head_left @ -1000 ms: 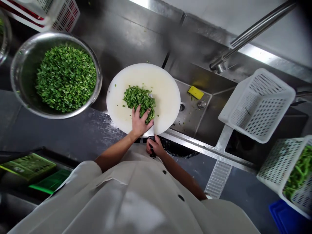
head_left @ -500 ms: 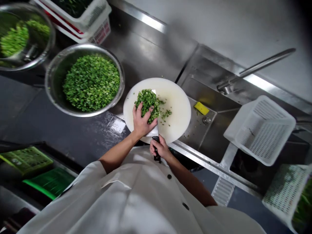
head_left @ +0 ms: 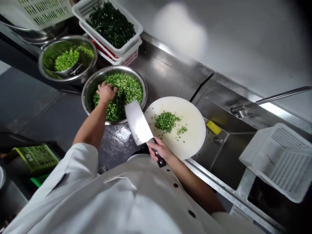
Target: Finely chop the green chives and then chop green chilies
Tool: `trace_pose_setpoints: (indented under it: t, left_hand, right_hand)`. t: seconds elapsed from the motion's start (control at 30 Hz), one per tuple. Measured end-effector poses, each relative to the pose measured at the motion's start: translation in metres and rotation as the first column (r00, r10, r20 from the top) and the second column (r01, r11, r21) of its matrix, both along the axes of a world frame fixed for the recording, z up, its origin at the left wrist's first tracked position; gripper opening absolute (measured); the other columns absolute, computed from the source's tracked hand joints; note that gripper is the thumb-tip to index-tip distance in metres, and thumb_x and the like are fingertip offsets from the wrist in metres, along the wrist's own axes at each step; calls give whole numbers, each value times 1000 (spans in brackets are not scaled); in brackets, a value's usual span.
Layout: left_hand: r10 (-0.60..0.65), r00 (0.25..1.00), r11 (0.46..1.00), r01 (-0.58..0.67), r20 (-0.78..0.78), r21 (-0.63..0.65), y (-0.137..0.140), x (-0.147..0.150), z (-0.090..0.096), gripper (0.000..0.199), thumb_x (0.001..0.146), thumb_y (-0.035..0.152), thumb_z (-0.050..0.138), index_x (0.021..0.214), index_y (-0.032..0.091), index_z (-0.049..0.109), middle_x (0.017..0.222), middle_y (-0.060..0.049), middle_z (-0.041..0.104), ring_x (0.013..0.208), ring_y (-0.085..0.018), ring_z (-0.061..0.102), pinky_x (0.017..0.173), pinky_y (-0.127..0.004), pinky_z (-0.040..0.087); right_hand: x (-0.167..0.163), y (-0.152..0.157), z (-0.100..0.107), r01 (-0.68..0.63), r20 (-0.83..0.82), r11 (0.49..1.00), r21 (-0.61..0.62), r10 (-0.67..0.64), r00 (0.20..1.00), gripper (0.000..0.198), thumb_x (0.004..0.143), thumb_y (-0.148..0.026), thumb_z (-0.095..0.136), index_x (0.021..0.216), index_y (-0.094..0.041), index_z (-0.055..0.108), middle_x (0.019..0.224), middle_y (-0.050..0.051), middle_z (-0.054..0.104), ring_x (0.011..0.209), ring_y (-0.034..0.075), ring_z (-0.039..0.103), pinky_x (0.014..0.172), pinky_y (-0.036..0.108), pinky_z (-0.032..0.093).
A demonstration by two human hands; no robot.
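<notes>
My left hand [head_left: 106, 92] is over the left part of a large steel bowl [head_left: 144, 89], fingers spread, touching or just above chopped green onions [head_left: 129, 87]. I see nothing held in it, though its underside is hidden. The black handle of a cleaver [head_left: 138, 123] is wrapped by my right hand [head_left: 161, 150]. The wide blade points up and left, across the gap between the bowl and a round white cutting board [head_left: 192, 141]. On the board lies a small pile of chopped green onions [head_left: 166, 122], with loose bits scattered around it.
Behind the bowl stand stacked white baskets [head_left: 136, 29] with dark green vegetables, and a second steel bowl [head_left: 94, 63] containing a pot of paler greens. To the right are a sink [head_left: 219, 152] with a yellow sponge [head_left: 214, 127], a faucet [head_left: 243, 110] and a white basket [head_left: 275, 162].
My left hand has gone from the pile on the board to the bowl. The cleaver has lifted off the board and swung left. The board's pile is smaller, and the view has shifted left.
</notes>
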State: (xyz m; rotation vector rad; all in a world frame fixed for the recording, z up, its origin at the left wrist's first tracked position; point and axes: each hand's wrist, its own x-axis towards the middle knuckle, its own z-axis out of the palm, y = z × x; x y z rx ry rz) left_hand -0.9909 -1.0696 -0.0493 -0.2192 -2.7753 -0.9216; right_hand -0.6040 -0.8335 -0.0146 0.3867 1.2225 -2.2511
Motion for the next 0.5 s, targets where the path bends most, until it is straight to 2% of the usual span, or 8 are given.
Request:
trace_pose_setpoints:
  t: [0.1,0.17,0.2,0.23,0.3,0.37,0.43,0.5]
  left_hand:
    - [63,994,996,-57,-90,66,-2,15,3,40,102,48,49,91,13,64,112,-13,69,124,-31,57,119,-61,35]
    - [19,989,992,-1,-148,126,20,56,-1,41,105,47,42,89,16,63,104,-10,70,115,-26,62,115,-52,42]
    - [-53,985,986,78,-163,147,36,83,-6,41,105,47,41,91,17,65,104,-9,71,113,-25,64,112,-49,46]
    - [-155,974,968,184,-167,172,55,111,-13,40,104,47,41,93,18,67,105,-8,72,110,-24,66,108,-45,49]
    - [-373,923,892,385,-96,237,96,165,-33,39,101,49,44,91,21,69,105,-8,75,106,-22,69,100,-41,55]
    - [-432,902,870,411,20,273,133,202,-57,38,98,49,48,90,20,71,102,-9,76,101,-22,71,97,-41,57]
    - [-398,915,889,369,61,269,161,215,-78,35,97,44,47,94,18,71,109,-14,75,107,-27,70,102,-48,54]
    - [-340,939,917,319,47,240,179,209,-91,32,94,35,47,103,16,71,121,-18,72,121,-31,65,110,-54,49]
  right_hand:
    - [60,47,-14,73,-18,960,269,-71,997,36,89,-56,67,98,-26,48,54,-11,53,33,11,43,35,23,34]
    - [90,84,-18,152,-46,842,518,-150,988,35,91,-58,62,98,-26,50,50,-10,51,34,13,43,39,25,37]
    - [100,104,-18,172,-52,738,653,-183,982,33,92,-58,59,97,-26,51,48,-10,49,35,14,44,42,27,39]
    - [104,124,-17,166,-51,603,781,-202,978,30,92,-56,56,95,-26,52,48,-9,50,38,15,46,46,28,41]
    - [98,162,-16,66,-16,264,962,-186,982,22,93,-48,53,94,-26,56,55,-4,57,48,19,54,55,31,46]
    - [73,194,-17,-66,60,-65,996,-89,994,19,94,-37,50,100,-23,61,71,4,68,65,23,64,67,32,48]
    - [39,213,-21,-138,154,-251,958,47,987,25,97,-33,47,110,-19,65,87,10,74,79,26,67,73,32,47]
    - [3,217,-26,-158,222,-346,925,155,963,33,101,-32,43,122,-17,64,96,13,75,85,27,68,74,31,45]
